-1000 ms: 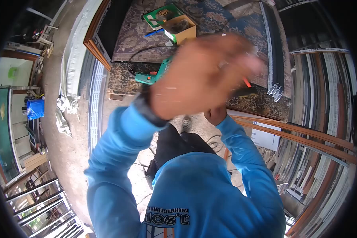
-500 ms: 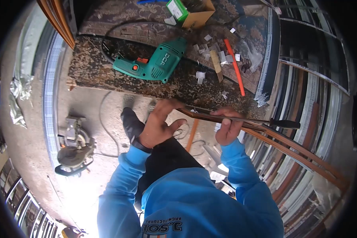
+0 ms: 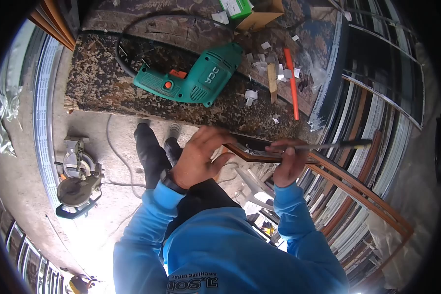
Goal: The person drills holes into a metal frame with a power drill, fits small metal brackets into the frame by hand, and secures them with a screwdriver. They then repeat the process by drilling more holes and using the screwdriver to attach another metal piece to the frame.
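My left hand (image 3: 201, 157) is closed around the near end of a brown metal frame (image 3: 259, 158), just off the front edge of the workbench. My right hand (image 3: 290, 164) pinches the metal shaft of a screwdriver (image 3: 355, 143), whose black handle sticks out to the right. That same hand also touches the frame, whose long bars run on to the lower right. Beyond my hands, a green power drill (image 3: 193, 81) lies on the worn bench (image 3: 108, 95).
An orange-red stick (image 3: 291, 83), a wooden strip (image 3: 272, 83) and several white scraps lie on the bench near an open carton (image 3: 262, 17). A cut-off saw (image 3: 78, 181) stands on the floor at left. Long metal profiles (image 3: 357, 171) are stacked at right.
The view has shifted and the bench appears closer. The frame's held end has tilted, showing more of its inner channel. Both hands keep their holds.
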A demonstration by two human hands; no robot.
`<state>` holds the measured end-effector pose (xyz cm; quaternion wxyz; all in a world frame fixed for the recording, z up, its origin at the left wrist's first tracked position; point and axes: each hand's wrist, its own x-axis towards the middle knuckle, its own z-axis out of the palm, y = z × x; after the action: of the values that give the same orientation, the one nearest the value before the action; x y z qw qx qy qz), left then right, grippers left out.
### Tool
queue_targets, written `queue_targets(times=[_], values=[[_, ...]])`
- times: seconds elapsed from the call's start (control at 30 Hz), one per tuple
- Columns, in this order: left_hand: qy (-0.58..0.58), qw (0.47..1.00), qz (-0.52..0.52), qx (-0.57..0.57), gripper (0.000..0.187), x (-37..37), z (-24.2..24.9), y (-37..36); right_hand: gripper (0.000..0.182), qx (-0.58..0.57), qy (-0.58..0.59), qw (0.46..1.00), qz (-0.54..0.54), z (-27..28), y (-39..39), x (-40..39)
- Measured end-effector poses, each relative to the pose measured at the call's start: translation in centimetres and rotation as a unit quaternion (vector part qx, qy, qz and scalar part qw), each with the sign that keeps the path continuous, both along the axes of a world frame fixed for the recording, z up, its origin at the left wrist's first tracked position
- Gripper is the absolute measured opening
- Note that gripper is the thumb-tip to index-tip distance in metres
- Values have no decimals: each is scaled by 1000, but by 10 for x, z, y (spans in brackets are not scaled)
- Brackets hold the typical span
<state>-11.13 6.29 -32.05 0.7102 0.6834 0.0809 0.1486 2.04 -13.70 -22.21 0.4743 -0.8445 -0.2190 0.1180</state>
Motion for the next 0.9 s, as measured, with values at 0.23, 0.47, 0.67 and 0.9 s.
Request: queue_targets(times=[0.23, 0.47, 0.67, 0.9], values=[[100, 900, 32, 424, 93, 32, 31, 97, 19, -142, 270, 952, 32, -10, -8, 95], [160, 854, -123, 479, 132, 82, -3, 109, 35, -177, 353, 918, -30, -103, 44, 148], [135, 859, -132, 476, 122, 74, 31, 113, 60, -153, -1, 980, -126, 13, -34, 117], [211, 961, -27, 178, 127, -10, 186, 67, 76, -42, -168, 895, -410, 31, -365, 91]])
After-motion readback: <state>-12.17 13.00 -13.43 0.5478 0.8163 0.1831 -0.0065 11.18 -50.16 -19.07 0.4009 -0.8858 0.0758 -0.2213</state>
